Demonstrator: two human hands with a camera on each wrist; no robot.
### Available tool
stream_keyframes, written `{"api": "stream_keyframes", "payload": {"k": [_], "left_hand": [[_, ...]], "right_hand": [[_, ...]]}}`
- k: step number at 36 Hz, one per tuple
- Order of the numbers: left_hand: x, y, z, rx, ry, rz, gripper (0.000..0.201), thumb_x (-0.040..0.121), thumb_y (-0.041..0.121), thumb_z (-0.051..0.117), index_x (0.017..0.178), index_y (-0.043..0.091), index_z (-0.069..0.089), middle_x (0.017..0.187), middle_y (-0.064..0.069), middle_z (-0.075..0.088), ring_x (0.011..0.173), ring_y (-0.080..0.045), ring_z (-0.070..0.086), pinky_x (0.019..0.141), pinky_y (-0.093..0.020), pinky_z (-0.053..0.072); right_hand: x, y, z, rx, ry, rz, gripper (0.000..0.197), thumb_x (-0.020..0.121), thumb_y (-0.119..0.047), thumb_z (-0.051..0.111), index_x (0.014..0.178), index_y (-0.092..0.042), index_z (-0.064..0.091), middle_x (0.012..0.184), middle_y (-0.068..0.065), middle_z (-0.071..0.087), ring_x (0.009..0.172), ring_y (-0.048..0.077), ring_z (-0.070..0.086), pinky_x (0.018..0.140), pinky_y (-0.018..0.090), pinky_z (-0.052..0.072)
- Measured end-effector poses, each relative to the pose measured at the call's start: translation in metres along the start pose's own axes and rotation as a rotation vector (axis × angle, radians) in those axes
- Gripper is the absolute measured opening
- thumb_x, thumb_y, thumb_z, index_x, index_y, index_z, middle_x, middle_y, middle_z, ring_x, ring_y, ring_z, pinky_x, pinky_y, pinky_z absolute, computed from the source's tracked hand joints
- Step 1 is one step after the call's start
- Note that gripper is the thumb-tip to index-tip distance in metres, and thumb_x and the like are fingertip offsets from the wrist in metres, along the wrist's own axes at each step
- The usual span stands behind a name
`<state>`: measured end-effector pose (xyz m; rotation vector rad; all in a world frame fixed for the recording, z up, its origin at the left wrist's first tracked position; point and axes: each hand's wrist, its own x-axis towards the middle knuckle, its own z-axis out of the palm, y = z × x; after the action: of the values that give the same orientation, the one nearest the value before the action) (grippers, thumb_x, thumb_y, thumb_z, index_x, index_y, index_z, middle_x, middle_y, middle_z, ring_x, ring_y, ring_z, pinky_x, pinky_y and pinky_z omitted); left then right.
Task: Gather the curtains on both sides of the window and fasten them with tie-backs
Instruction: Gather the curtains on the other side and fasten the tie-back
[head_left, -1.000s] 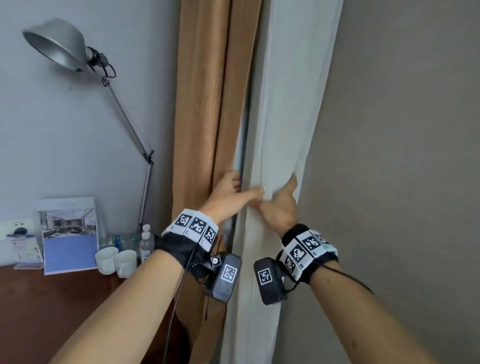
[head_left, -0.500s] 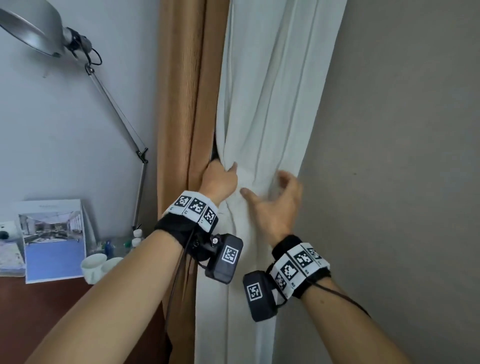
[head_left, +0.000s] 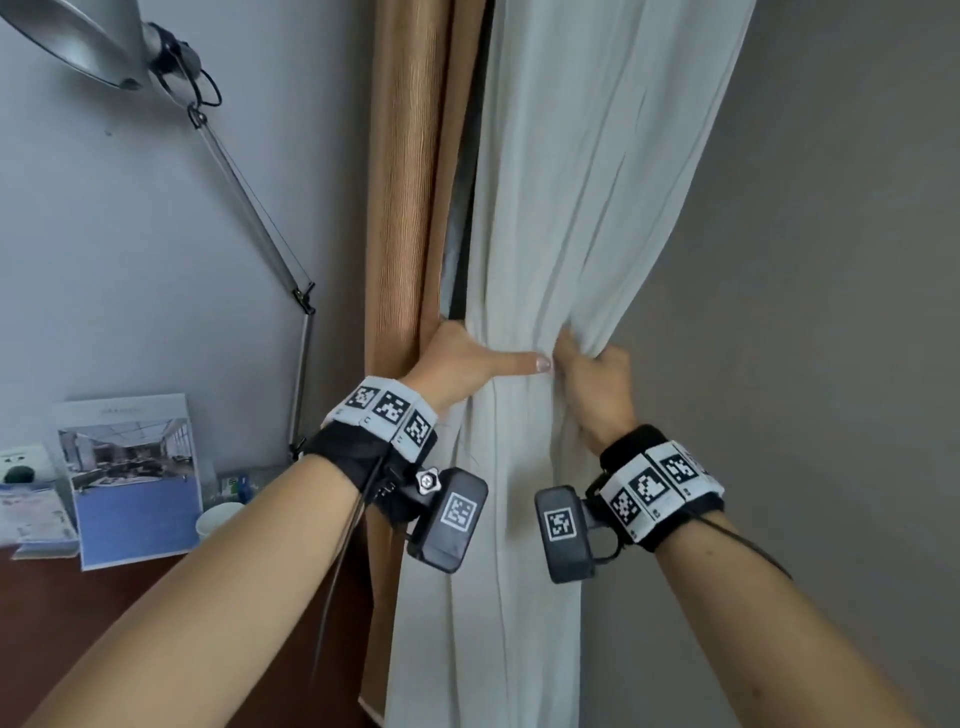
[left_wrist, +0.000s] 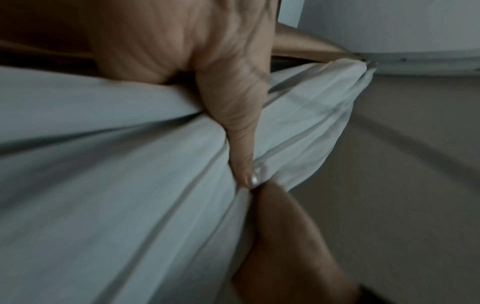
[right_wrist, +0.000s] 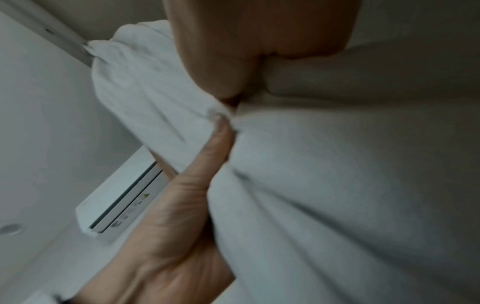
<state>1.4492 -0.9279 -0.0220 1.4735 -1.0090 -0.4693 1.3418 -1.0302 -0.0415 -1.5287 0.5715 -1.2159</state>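
A white sheer curtain (head_left: 561, 208) hangs in the room's corner, pinched into a waist at hand height. Left of it hangs a tan curtain (head_left: 410, 171). My left hand (head_left: 467, 361) wraps the white curtain from the left, its thumb lying across the front and its fingers hidden behind the cloth. My right hand (head_left: 592, 371) grips the curtain's right edge, fingers curled into the folds. The wrist views show the bunched white fabric (left_wrist: 130, 185) (right_wrist: 337, 185) under both thumbs. No tie-back is in view.
A silver desk lamp (head_left: 78, 36) on a jointed arm leans over a dark wooden desk (head_left: 62, 613) at the left. On the desk stand a blue brochure (head_left: 130, 478), white cups (head_left: 218, 519) and small bottles. A grey-beige wall (head_left: 831, 312) fills the right.
Both hands have closed round the white curtain and drawn it into a tighter bundle. The right hand, spread half a second ago, now grips the right edge. The view has shifted closer.
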Motion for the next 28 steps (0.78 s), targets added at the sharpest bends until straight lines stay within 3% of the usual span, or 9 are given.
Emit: {"api": "stream_keyframes", "payload": {"k": [4,8,11,16,19,22,24,26,28], "left_hand": [[-0.008,-0.021,0.014,0.005,-0.030,-0.002,0.068,0.048,0.031,0.096,0.109,0.014,0.070,0.103,0.005,0.075,0.099,-0.007,0.069,0.094,-0.031,0.053],[-0.012,-0.029,0.021,-0.008,-0.021,0.001,0.088,0.033,0.051,0.094,0.108,0.013,0.070,0.101,0.004,0.075,0.097,-0.011,0.070,0.093,-0.036,0.055],[-0.014,-0.028,0.021,-0.016,-0.017,0.004,0.084,0.034,0.048,0.092,0.107,0.012,0.071,0.100,0.003,0.076,0.097,-0.012,0.071,0.093,-0.037,0.055],[-0.022,-0.026,0.026,-0.047,-0.202,0.034,0.088,0.042,0.024,0.097,0.122,0.015,0.061,0.108,0.002,0.073,0.105,-0.009,0.068,0.095,-0.031,0.053],[-0.027,-0.027,0.029,-0.067,-0.291,0.076,0.056,0.060,-0.012,0.083,0.107,0.014,0.066,0.095,0.002,0.073,0.091,-0.003,0.069,0.079,-0.018,0.054],[-0.024,-0.030,0.026,-0.104,-0.225,0.039,0.040,0.068,-0.015,0.075,0.096,0.012,0.071,0.084,0.005,0.075,0.083,-0.003,0.071,0.071,-0.016,0.053],[-0.018,-0.034,0.023,-0.084,-0.145,0.020,0.041,0.065,-0.002,0.082,0.103,0.011,0.073,0.095,0.000,0.076,0.093,-0.010,0.071,0.082,-0.027,0.056],[-0.010,-0.038,0.019,-0.040,-0.024,0.001,0.044,0.064,0.013,0.085,0.106,0.011,0.072,0.103,0.000,0.074,0.099,-0.015,0.069,0.094,-0.035,0.053],[-0.005,-0.040,0.011,-0.037,0.070,-0.037,0.034,0.075,0.015,0.082,0.106,0.012,0.070,0.104,-0.001,0.072,0.100,-0.017,0.067,0.097,-0.034,0.051]], "right_hand": [[-0.017,-0.001,0.003,-0.060,0.135,-0.092,0.043,0.098,-0.032,0.048,0.057,-0.021,0.050,0.052,-0.016,0.054,0.054,0.006,0.053,0.055,0.026,0.045],[-0.032,-0.005,0.000,-0.116,0.314,-0.187,0.026,0.097,-0.030,0.047,0.091,-0.012,0.065,0.081,-0.007,0.066,0.078,0.008,0.061,0.073,0.027,0.048],[-0.040,-0.012,-0.006,-0.097,0.412,-0.245,0.013,0.096,-0.024,0.052,0.090,-0.016,0.060,0.076,-0.013,0.062,0.068,-0.008,0.057,0.068,0.014,0.043],[-0.048,-0.024,-0.006,-0.217,0.091,-0.124,0.017,0.091,-0.013,0.052,0.096,-0.009,0.068,0.093,0.002,0.072,0.091,0.012,0.067,0.083,0.033,0.056],[-0.049,-0.029,0.000,-0.365,-0.069,-0.062,0.023,0.085,-0.017,0.052,0.095,-0.007,0.070,0.095,0.007,0.073,0.092,0.021,0.068,0.086,0.044,0.057],[-0.049,-0.036,-0.003,-0.399,-0.191,-0.092,0.022,0.076,-0.019,0.055,0.087,-0.009,0.071,0.090,0.005,0.074,0.090,0.019,0.069,0.082,0.043,0.058],[-0.050,-0.040,-0.007,-0.306,-0.182,-0.113,0.008,0.076,-0.012,0.061,0.078,-0.008,0.068,0.081,0.002,0.071,0.082,0.016,0.068,0.077,0.035,0.057],[-0.048,-0.042,-0.014,-0.052,-0.051,-0.111,0.005,0.076,0.001,0.063,0.078,-0.003,0.065,0.074,0.005,0.064,0.076,0.018,0.062,0.072,0.032,0.051],[-0.038,-0.037,-0.024,0.123,0.124,-0.069,0.024,0.074,0.006,0.061,0.096,-0.002,0.066,0.085,0.005,0.065,0.085,0.019,0.063,0.078,0.030,0.051]]}}
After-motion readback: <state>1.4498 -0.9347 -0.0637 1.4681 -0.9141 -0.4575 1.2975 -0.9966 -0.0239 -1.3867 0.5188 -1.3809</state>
